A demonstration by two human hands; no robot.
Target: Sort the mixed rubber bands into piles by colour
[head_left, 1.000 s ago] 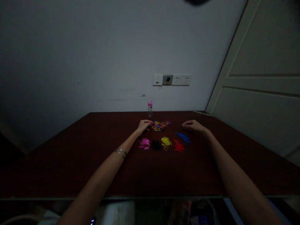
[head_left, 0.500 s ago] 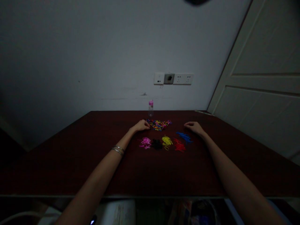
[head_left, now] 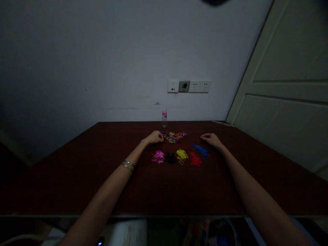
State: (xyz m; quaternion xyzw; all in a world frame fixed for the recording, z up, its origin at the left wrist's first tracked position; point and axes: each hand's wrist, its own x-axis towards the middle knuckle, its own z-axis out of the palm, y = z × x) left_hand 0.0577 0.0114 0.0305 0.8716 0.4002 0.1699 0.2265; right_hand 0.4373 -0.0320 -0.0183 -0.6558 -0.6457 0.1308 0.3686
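A mixed heap of small coloured bands (head_left: 174, 136) lies on the dark red table (head_left: 102, 171). At its left edge rests my left hand (head_left: 155, 137), fingers curled; whatever they hold is too small to tell. My right hand (head_left: 210, 138) is to the right of the heap, thumb and fingertips together, with nothing visible in the pinch. Nearer me, separate piles form a row: pink (head_left: 158, 156), black (head_left: 171, 157), yellow (head_left: 181, 155) and red (head_left: 195, 159). The blue pile (head_left: 201, 150) sits just below my right hand.
Behind the heap stands a clear bottle with a pink cap (head_left: 164, 119). Sockets (head_left: 189, 86) are on the wall, and a pale door (head_left: 287, 85) is at the right. Various items, among them a white box (head_left: 132, 233), lie below the table's front edge.
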